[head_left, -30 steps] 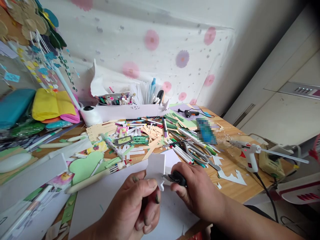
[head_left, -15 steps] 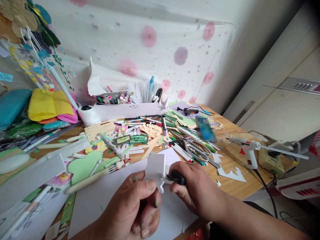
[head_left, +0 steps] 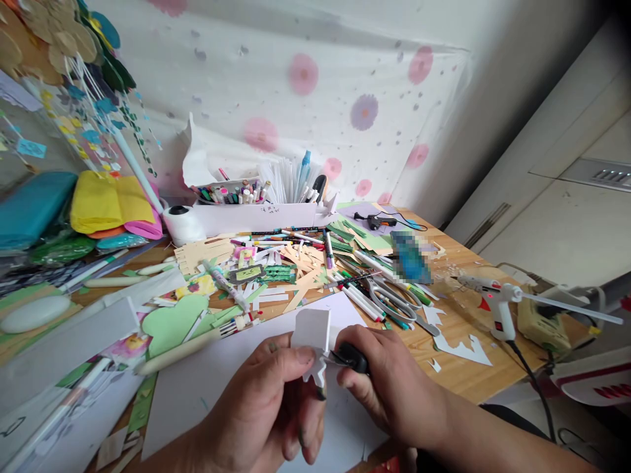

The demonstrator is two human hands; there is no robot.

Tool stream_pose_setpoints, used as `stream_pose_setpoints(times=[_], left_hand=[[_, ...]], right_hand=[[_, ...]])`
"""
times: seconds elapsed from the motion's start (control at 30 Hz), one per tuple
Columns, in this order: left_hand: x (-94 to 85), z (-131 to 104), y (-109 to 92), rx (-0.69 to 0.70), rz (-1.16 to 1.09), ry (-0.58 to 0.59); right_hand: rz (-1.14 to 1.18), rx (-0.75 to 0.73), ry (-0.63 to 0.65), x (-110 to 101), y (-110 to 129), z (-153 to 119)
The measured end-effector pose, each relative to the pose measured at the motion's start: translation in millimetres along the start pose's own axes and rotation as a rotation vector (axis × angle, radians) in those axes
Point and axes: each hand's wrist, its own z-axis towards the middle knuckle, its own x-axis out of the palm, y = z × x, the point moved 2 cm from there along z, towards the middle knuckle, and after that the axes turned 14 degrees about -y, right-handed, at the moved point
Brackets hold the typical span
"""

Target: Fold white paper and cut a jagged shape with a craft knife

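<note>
Pinched in left hand, just below frame centre: white card piece. Gripping black-handled scissors in right hand, close beside notched edge. Could tear thin prongs by twisting, or nick left thumb by slipping.

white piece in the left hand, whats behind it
Beyond the white piece lies a large white sheet; the part that the piece and left hand cover cannot be seen.

A wooden table spread beneath the clutter. A large white sheet lay along its near side, with felt-tip markers, grey-handled scissors and jagged white paper scraps beyond and rightward; a long white box stood toward the back.
</note>
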Motion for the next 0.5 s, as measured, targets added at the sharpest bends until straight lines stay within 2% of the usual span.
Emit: stream_pose_setpoints(times=[0.2, 0.37, 0.43, 0.5], left_hand=[[3.1, -5.7, 2.3, -0.055, -0.119, 0.053], [4.9, -9.2, 3.7, -0.158, -0.182, 0.161], [4.8, -8.5, 4.2, -0.153, -0.178, 0.155], [3.4, -5.8, 3.6, -0.069, -0.123, 0.084]], right_hand=[[-0.029, -0.080, -0.114, 6.3, 0.4, 0.8], [-0.014, -0.178, -0.186, 9.7, -0.8, 7.2], [-0.019, -0.182, -0.192, 10.4, -1.5, 8.6], [-0.051, -0.152, -0.183, 10.6, -2.4, 8.6]])
